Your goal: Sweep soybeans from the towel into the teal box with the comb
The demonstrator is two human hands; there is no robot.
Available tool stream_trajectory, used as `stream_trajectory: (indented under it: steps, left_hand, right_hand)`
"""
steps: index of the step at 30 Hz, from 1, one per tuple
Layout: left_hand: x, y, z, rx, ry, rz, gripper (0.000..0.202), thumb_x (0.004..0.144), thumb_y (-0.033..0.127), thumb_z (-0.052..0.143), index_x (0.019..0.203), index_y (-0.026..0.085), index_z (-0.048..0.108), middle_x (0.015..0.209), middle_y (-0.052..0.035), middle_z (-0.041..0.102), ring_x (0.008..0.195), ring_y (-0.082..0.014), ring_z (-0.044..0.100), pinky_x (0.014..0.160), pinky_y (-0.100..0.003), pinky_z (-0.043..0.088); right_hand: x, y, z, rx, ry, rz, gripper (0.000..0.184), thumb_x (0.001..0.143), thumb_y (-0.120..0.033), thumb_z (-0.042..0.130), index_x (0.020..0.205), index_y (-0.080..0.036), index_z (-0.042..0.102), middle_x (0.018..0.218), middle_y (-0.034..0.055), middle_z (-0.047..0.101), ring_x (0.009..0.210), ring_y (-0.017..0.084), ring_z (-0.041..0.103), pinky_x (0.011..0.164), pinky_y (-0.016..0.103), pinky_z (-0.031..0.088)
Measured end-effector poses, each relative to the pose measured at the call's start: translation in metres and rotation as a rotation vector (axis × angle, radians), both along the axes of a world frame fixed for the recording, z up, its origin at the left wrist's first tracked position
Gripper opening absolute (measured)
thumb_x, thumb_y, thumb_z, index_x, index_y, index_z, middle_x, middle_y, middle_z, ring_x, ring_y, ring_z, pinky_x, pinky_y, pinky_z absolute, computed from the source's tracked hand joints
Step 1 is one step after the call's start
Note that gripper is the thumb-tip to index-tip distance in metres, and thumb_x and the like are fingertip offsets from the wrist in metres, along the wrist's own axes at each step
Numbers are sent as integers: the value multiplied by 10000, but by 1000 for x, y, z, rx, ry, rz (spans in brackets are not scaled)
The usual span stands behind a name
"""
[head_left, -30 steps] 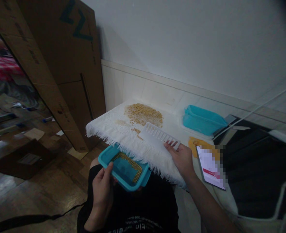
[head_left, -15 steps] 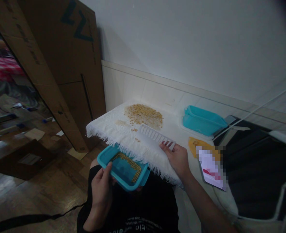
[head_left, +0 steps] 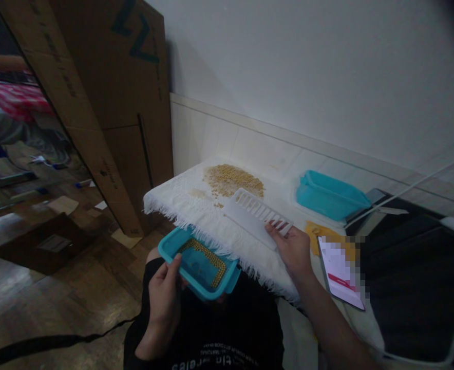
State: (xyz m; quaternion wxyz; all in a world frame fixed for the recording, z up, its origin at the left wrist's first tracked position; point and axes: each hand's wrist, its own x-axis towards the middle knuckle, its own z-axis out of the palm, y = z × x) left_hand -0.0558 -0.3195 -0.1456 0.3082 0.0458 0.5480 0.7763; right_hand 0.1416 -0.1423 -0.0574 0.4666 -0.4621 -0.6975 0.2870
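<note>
Scarcely anything has been moved since a second ago: the white comb (head_left: 256, 217) has only been slid a little over the towel (head_left: 184, 208), and both grips are unchanged.

At the far left, a tall cardboard box (head_left: 107, 103) is leaned against the wall beside the table's left end. The left hand (head_left: 164, 294) is closed on the near corner of a teal tray (head_left: 185, 271), thumb on the rim. The tray is held just below the table's near edge, partly under the towel's fringe and tilted. It is shallow and rectangular with rounded corners, and small golden beads (head_left: 215, 259) are lined up along two of its inner walls.

The towel is spread over the table's left end. A loose pile of tan beads (head_left: 232, 180) is heaped toward its far edge, with a few strays nearer. The comb, flat with a row of slots along its far side, is laid beside the pile. Its right end is gripped by the right hand (head_left: 294, 251).

Further right, a second teal tray (head_left: 330, 195) is set near the table's far edge, with a phone (head_left: 340, 272) near the near edge.
</note>
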Motion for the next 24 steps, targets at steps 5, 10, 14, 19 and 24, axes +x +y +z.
stream_trajectory:
  steps: [5, 10, 14, 19, 24]
  left_hand:
    - [-2, -1, -4, -12, 14, -11, 436, 682, 516, 841, 594, 184, 572, 512, 51, 504, 470, -98, 437, 456, -223, 358]
    - [-2, -1, -6, -1, 17, -16, 438, 696, 511, 836, 587, 185, 566, 507, 52, 501, 472, -96, 434, 459, -216, 357]
    - [-2, 0, -4, 13, -8, -20, 448, 684, 516, 844, 581, 186, 559, 500, 53, 493, 475, -96, 429, 462, -215, 358]
    - [-1, -1, -2, 2, 15, -16, 449, 681, 522, 842, 581, 189, 558, 511, 55, 479, 477, -95, 411, 456, -221, 338]
    - [-2, -1, 0, 19, 11, -16, 441, 692, 509, 840, 586, 190, 554, 517, 57, 471, 489, -96, 413, 467, -217, 350]
  right_hand:
    - [-2, 21, -5, 62, -58, -82, 439, 747, -581, 709, 829, -158, 797, 824, 105, 799, 775, 304, 742, 695, 374, 549]
    - [-4, 21, -9, 58, -63, -57, 429, 752, -564, 697, 830, -154, 796, 813, 107, 797, 760, 300, 739, 668, 363, 540]
    - [-4, 20, -8, 55, -74, -35, 420, 754, -561, 699, 822, -157, 794, 807, 101, 797, 749, 288, 735, 664, 352, 536]
    - [-4, 19, -8, 44, -90, -25, 452, 750, -600, 691, 795, -161, 788, 763, 89, 790, 693, 273, 718, 620, 338, 518]
    - [-4, 12, -6, 36, -64, -10, 428, 747, -583, 703, 779, -164, 782, 762, 83, 789, 699, 269, 721, 630, 337, 523]
